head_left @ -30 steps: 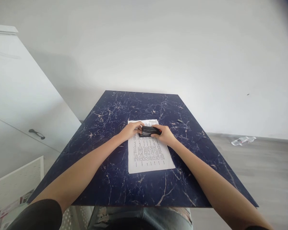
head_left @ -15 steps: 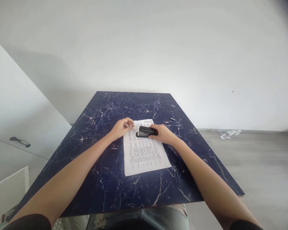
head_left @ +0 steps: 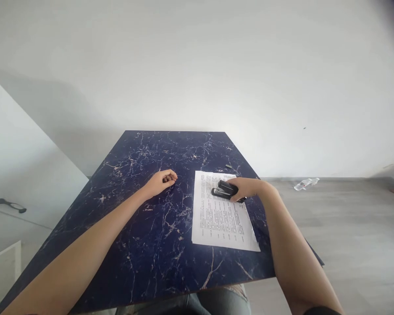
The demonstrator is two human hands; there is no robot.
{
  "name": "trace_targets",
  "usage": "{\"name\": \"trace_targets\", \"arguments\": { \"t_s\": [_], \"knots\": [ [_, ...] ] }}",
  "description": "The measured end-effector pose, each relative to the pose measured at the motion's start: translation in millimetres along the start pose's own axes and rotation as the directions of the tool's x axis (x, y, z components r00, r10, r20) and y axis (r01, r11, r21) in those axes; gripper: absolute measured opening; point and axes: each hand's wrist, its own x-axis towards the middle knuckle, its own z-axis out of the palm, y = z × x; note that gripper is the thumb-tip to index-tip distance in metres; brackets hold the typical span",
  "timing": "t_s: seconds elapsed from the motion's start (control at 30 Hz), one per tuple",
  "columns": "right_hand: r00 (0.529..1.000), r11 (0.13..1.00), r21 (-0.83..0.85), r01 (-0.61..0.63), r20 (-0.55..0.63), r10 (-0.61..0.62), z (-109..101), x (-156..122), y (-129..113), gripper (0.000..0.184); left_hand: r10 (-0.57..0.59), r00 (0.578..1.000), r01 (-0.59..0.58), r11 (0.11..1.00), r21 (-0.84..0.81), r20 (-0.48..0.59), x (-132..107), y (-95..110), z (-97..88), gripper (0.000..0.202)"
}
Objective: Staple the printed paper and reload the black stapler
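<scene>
My right hand [head_left: 244,188] is wrapped round the rear of a black stapler [head_left: 228,188]. The stapler is over the upper part of a printed sheet of paper [head_left: 216,227], its front end pointing left and its jaws parted. Whether it touches the paper I cannot tell. To the left of the sheet, my left hand [head_left: 160,181] is apart from the paper, its fingers loosely curled with a gap to the thumb and nothing visible in them.
The dark blue marbled table [head_left: 157,245] stands against a white wall [head_left: 197,65]. A small dark piece [head_left: 228,166] lies beyond the paper. A clear plastic bottle [head_left: 306,183] lies on the grey floor at right. A white door or panel with a dark handle [head_left: 9,204] is at left.
The paper has shifted right and turned a little, with my right hand and the stapler also farther right. My left hand has come off the paper's edge. The view has shifted slightly.
</scene>
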Motion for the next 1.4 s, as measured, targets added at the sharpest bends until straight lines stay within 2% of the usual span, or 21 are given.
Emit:
{"name": "trace_targets", "arguments": {
  "t_s": [0.2, 0.37, 0.53, 0.6, 0.67, 0.7, 0.73, 0.8, 0.83, 0.87, 0.9, 1.0, 1.07, 1.13, 1.3, 1.4],
  "knots": [
    [0.987, 0.992, -0.021, -0.123, 0.106, 0.124, -21, -24, 23, 0.035, -0.035, 0.999, 0.034, 0.999, 0.02, 0.03, 0, -2, -0.9, 0.019],
    [0.987, 0.992, -0.044, -0.12, 0.099, 0.124, -26, -35, 34, 0.035, -0.032, 0.999, 0.032, 0.999, 0.01, 0.039, 0, -4, -3.0, 0.024],
    [0.997, 0.994, -0.082, -0.077, -0.004, 0.077, -32, -44, 26, 0.048, 0.006, 0.993, 0.005, 0.996, -0.093, 0.117, -1, -6, -6.2, 0.027],
    [0.996, 0.997, -0.014, -0.072, -0.055, 0.071, -36, -47, 32, 0.048, 0.011, 0.991, 0.007, 0.991, -0.135, 0.132, -1, -7, -8.0, 0.025],
    [0.977, 0.988, 0.143, -0.054, -0.197, 0.082, -35, -45, 47, 0.044, 0.009, 0.992, 0.013, 0.985, -0.172, 0.126, -1, -7, -10.2, 0.022],
    [0.939, 0.967, 0.252, -0.032, -0.323, 0.116, -33, -42, 58, 0.044, 0.01, 0.992, 0.014, 0.981, -0.192, 0.123, -1, -7, -11.3, 0.02],
    [0.874, 0.932, 0.361, 0.005, -0.454, 0.172, -30, -38, 69, 0.046, 0.014, 0.992, 0.013, 0.976, -0.216, 0.126, -1, -7, -12.5, 0.019],
    [0.703, 0.844, 0.525, 0.107, -0.641, 0.31, -22, -27, 90, 0.058, 0.031, 0.99, 0.008, 0.961, -0.277, 0.138, -2, -7, -14.5, 0.02],
    [0.64, 0.812, 0.564, 0.152, -0.682, 0.354, -18, -22, 98, 0.062, 0.043, 0.988, 0.006, 0.948, -0.319, 0.145, -2, -7, -15.2, 0.018],
    [0.606, 0.79, 0.584, 0.184, -0.701, 0.376, -15, -18, 105, 0.063, 0.054, 0.986, 0.008, 0.93, -0.369, 0.158, -2, -6, -15.7, 0.014],
    [0.597, 0.781, 0.591, 0.204, -0.707, 0.379, -12, -15, 110, 0.063, 0.062, 0.983, 0.017, 0.906, -0.423, 0.171, -3, -6, -16.0, 0.01],
    [0.608, 0.767, 0.6, 0.227, -0.702, 0.37, -9, -11, 116, 0.061, 0.058, 0.977, 0.067, 0.833, -0.549, 0.207, -3, -8, -16.7, 0.022],
    [0.619, 0.755, 0.609, 0.244, -0.697, 0.362, -9, -11, 117, 0.062, 0.034, 0.975, 0.101, 0.813, -0.573, 0.221, -2, -10, -17.3, 0.028],
    [0.626, 0.744, 0.614, 0.263, -0.696, 0.352, -9, -11, 120, 0.062, 0.032, 0.971, 0.115, 0.806, -0.581, 0.237, -2, -14, -18.2, 0.03],
    [0.634, 0.757, 0.607, 0.241, -0.689, 0.35, -8, -7, 129, 0.065, 0.112, 0.953, 0.088, 0.783, -0.615, 0.28, 0, -25, -19.3, 0.027],
    [0.644, 0.766, 0.596, 0.241, -0.689, 0.333, -8, -8, 130, 0.068, 0.106, 0.955, 0.096, 0.774, -0.625, 0.278, 1, -27, -18.8, 0.026]
  ]
}}
